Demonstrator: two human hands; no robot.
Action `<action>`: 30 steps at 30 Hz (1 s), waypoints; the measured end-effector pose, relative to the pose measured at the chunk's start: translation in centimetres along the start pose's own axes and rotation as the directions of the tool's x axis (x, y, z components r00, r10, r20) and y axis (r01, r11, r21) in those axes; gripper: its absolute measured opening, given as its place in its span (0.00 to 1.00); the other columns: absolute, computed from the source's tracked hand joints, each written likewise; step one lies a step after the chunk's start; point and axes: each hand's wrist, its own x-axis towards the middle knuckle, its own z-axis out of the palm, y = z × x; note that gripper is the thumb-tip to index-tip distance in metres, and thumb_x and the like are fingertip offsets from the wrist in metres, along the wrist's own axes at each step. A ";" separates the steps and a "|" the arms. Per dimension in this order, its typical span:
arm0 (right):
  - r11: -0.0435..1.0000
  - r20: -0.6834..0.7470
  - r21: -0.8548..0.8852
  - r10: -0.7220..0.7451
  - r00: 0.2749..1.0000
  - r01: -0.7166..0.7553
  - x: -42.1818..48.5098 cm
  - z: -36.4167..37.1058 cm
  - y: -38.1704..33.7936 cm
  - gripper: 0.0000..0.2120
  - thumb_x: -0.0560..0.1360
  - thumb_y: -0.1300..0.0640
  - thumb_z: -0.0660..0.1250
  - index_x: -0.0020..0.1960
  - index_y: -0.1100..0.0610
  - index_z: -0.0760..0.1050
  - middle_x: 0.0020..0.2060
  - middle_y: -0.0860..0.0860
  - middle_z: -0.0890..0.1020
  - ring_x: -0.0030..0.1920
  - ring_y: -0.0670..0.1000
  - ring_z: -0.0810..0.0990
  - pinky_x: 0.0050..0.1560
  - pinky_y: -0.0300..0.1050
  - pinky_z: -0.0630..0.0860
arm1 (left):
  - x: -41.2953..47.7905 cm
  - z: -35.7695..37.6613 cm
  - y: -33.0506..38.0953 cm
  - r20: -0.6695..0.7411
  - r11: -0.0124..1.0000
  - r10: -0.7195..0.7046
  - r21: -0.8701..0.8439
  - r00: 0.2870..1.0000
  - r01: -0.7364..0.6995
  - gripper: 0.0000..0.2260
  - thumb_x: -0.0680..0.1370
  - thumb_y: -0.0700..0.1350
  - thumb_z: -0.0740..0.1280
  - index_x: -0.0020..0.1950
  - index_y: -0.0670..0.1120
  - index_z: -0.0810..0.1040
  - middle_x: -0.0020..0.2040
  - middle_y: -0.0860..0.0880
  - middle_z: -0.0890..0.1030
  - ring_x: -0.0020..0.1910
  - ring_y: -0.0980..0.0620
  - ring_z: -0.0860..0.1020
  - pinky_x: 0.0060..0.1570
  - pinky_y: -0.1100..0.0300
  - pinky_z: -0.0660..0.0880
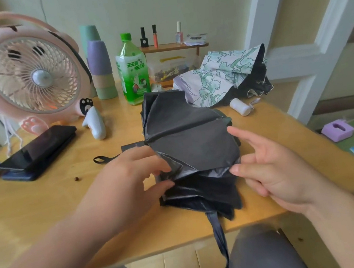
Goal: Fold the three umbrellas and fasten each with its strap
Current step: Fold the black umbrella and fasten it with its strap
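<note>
Pale wooden table (46, 207) set against a cream wall, seen from above, with the person's knees showing below its near edge. At the near left edge of the canopy, the left hand (132, 175) pinches a silvery fold of the black umbrella (190, 141) between thumb and fingertips. The right hand (272, 166) sits at the near right edge of the same canopy. Its index finger points straight out over the dark cloth and its thumb tip touches the edge of the fold. Its other fingers are curled, and I cannot tell whether they grasp any cloth. The black umbrella lies in the middle of the table, collapsed but loose, with flat panels spread on top and pleats stacked toward the near side. A dark strap (218, 236) hangs from it over the near table edge, down between the knees. Its dark handle (131, 146) pokes out to the left, and a black wrist loop (103, 159) lies on the wood beside it. To the far right lies the floral umbrella (220, 76), bunched and loose, its white handle (240, 106) pointing toward the near side. A green bottle (133, 72) and stacked cups (100, 69) stand along the far side, with a pink fan (33, 76) at far left. Near the fan, a black phone (38, 147) rests on another flat device, and a white gadget (96, 124) lies just to its right
</note>
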 end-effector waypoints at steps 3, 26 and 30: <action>0.997 -0.016 -0.044 -0.069 0.998 0.068 -0.2 0.0 -0.2 0.35 0.79 0.72 0.65 0.76 0.41 0.65 0.31 0.64 0.74 0.21 0.49 0.67 0.27 0.35 0.67 | -0.1 0.7 0.1 -0.006 0.999 0.005 -0.045 1.000 -0.005 0.11 0.77 0.56 0.71 0.55 0.54 0.85 0.44 0.59 0.77 0.41 0.61 0.69 0.40 0.69 0.70; 0.848 -0.030 -0.521 0.095 0.995 -0.097 -2.4 0.5 -0.7 0.14 0.78 0.62 0.72 0.48 0.42 0.86 0.32 0.40 0.84 0.30 0.50 0.82 0.44 0.43 0.84 | -1.4 0.6 0.1 0.110 0.784 -0.405 -0.470 0.908 0.406 0.02 0.69 0.53 0.76 0.38 0.57 0.85 0.40 0.57 0.84 0.40 0.52 0.81 0.44 0.58 0.77; 0.883 -0.038 -0.467 0.026 0.999 -0.041 -2.5 0.9 -0.8 0.09 0.72 0.55 0.77 0.42 0.39 0.86 0.36 0.45 0.87 0.39 0.45 0.85 0.45 0.40 0.81 | -0.9 -0.1 1.2 0.202 0.647 -0.498 -0.560 0.843 0.517 0.07 0.69 0.54 0.77 0.38 0.52 0.85 0.37 0.51 0.85 0.37 0.52 0.81 0.43 0.57 0.79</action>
